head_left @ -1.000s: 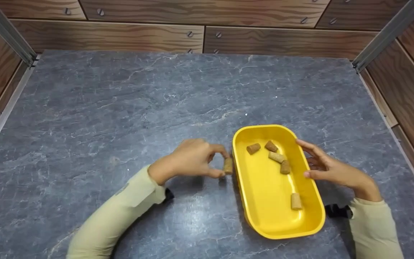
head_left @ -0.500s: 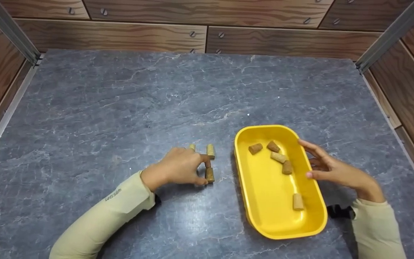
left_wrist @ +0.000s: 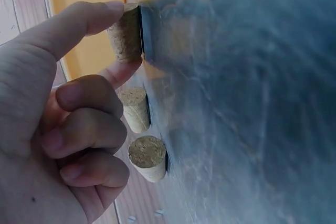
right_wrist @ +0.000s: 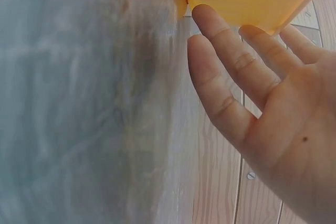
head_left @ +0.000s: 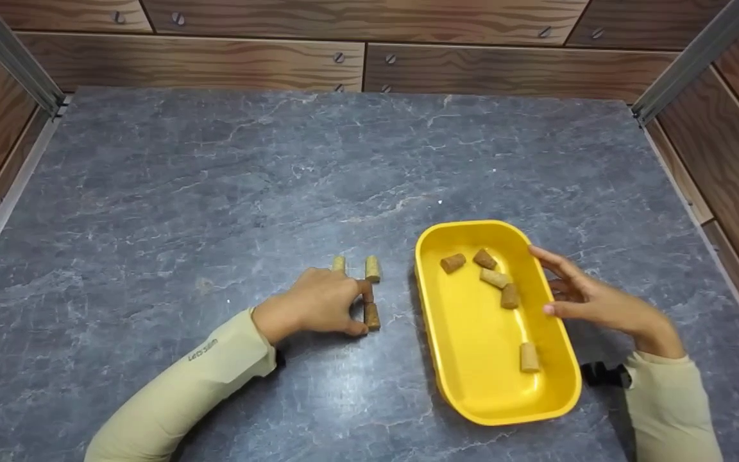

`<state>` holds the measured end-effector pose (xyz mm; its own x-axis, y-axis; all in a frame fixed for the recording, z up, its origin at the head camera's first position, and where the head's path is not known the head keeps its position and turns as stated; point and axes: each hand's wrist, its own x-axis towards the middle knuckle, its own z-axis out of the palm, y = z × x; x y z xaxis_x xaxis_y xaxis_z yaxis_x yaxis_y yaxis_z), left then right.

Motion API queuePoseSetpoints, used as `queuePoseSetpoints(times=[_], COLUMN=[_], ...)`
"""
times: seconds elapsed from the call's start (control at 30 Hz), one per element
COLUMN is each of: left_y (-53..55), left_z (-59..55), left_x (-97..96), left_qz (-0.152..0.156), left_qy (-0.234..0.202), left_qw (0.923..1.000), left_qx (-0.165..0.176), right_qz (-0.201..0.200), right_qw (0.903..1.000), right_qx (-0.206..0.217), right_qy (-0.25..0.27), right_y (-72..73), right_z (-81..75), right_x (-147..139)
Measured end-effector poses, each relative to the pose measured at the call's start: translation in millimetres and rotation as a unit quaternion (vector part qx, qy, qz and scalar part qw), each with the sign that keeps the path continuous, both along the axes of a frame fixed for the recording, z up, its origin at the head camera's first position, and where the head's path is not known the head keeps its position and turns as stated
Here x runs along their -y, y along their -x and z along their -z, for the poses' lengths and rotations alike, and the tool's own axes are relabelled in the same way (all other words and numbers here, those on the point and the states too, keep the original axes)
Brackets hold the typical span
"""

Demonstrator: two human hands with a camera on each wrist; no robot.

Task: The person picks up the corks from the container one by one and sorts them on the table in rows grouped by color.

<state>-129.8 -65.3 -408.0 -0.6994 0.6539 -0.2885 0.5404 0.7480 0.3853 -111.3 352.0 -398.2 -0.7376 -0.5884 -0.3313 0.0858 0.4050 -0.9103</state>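
My left hand [head_left: 318,301] pinches a brown tapered cork [left_wrist: 125,34] between thumb and index finger, low at the tabletop; its other fingers are curled towards the palm. Two lighter corks, a nearer one [left_wrist: 135,109] and a farther one [left_wrist: 147,158] in the left wrist view, stand on the table beyond that hand. My right hand [head_left: 594,305] lies against the right side of a yellow tub [head_left: 433,346], thumb and index fingertips at its rim. From the right wrist, the fingers [right_wrist: 226,51] look nearly straight along the tub's outer wall.
Inside the tub lie several corks, among them a dark one [head_left: 453,263] at the far left and a pale one [head_left: 528,357] near the front. Wood-patterned panels [head_left: 203,64] border the grey marbled table [head_left: 247,167], with metal posts [head_left: 696,67] at the back corners.
The left hand has moved left from beside the tub with the cork and lowered it at the table near the two lighter corks. The right hand and tub have stayed put.
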Motion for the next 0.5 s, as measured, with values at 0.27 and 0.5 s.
queuePoseSetpoints(times=[0.27,0.5], left_y=[1.4,3.6], left_z=[-7.0,-24.6], left_x=[4.1,3.6], left_qz=[0.0,-0.01], left_qy=[-0.001,-0.063], left_qw=[0.9998,0.9979], left_qx=[0.018,0.012], right_qz=[0.0,0.002], right_qw=[1.0,0.9999], right_qx=[-0.007,-0.007], right_qy=[-0.006,-0.008], right_y=[-0.4,0.0], right_z=[-0.5,-0.4], right_x=[1.2,1.2])
